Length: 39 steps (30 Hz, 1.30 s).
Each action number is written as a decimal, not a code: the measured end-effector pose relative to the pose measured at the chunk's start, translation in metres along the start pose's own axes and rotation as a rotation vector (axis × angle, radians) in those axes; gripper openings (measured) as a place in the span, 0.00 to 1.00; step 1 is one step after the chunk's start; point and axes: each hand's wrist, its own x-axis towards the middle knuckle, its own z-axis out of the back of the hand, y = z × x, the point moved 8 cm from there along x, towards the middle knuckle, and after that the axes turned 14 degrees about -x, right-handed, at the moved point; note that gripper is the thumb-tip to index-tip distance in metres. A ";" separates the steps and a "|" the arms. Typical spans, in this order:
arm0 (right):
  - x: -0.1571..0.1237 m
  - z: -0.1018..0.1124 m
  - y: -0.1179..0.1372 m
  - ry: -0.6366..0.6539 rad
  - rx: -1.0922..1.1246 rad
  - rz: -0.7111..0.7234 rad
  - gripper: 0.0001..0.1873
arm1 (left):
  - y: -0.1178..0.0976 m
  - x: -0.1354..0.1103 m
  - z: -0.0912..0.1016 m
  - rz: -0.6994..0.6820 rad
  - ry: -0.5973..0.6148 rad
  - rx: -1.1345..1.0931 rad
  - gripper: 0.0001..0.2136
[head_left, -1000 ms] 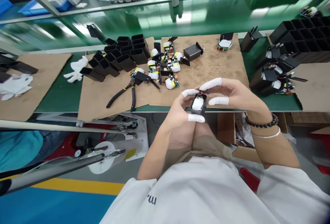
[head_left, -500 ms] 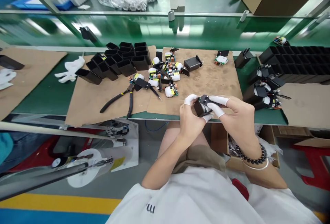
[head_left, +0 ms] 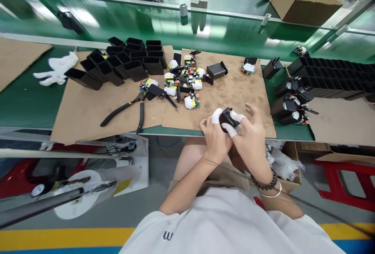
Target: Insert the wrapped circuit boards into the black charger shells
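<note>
Near the table's front edge, both hands hold a small black plastic adapter case (head_left: 226, 117), tilted, with finger cots on several fingertips. My left hand (head_left: 216, 139) is closed around its left and lower side. On its right side, my right hand (head_left: 249, 139) pinches it between thumb and a finger, the other fingers raised. Much of the case is hidden by the fingers. Beyond the hands lies a pile of circuit boards (head_left: 191, 102) with white-wrapped parts and black plates. A closed black case (head_left: 217, 70) rests on the cardboard (head_left: 234, 90).
Several open black cases (head_left: 136, 68) stand at left, with pliers (head_left: 140, 100), tweezers (head_left: 172, 102) and a white glove (head_left: 57, 68) nearby. Rows of black cases (head_left: 331, 74) and part-filled cases (head_left: 288, 109) are at right. A green conveyor belt (head_left: 222, 31) runs behind.
The view has shifted, so the table sits further left. My right hand has changed its hold, with its rear fingers lifting away. The case is turned more upright. A person's hands at the back left are out of view.
</note>
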 end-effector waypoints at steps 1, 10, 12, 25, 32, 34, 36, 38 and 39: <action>-0.001 -0.005 -0.003 0.041 0.079 0.009 0.11 | 0.000 -0.001 0.002 0.006 0.024 0.010 0.27; 0.007 0.005 -0.022 -0.113 0.210 0.064 0.12 | 0.014 -0.012 0.102 0.049 -0.060 0.109 0.37; 0.009 -0.004 -0.020 -0.061 0.191 0.068 0.12 | 0.020 -0.012 0.123 0.057 -0.146 0.144 0.35; 0.013 -0.037 -0.037 0.099 0.291 0.066 0.23 | -0.005 0.038 0.040 -0.043 0.325 -0.371 0.26; 0.009 -0.041 -0.040 0.217 0.561 -0.006 0.32 | 0.015 0.062 0.000 0.224 0.540 -0.565 0.16; 0.008 -0.046 -0.040 0.287 0.661 -0.064 0.35 | 0.021 0.060 0.000 0.280 0.444 -0.652 0.20; 0.006 -0.051 -0.038 0.356 0.772 -0.122 0.37 | 0.026 0.055 -0.002 0.372 0.348 -0.761 0.25; 0.005 -0.051 -0.034 0.378 0.855 -0.156 0.37 | 0.029 0.048 -0.005 0.479 0.271 -0.866 0.28; 0.005 -0.047 -0.033 0.356 0.875 -0.161 0.36 | 0.028 0.045 -0.007 0.529 0.243 -0.909 0.29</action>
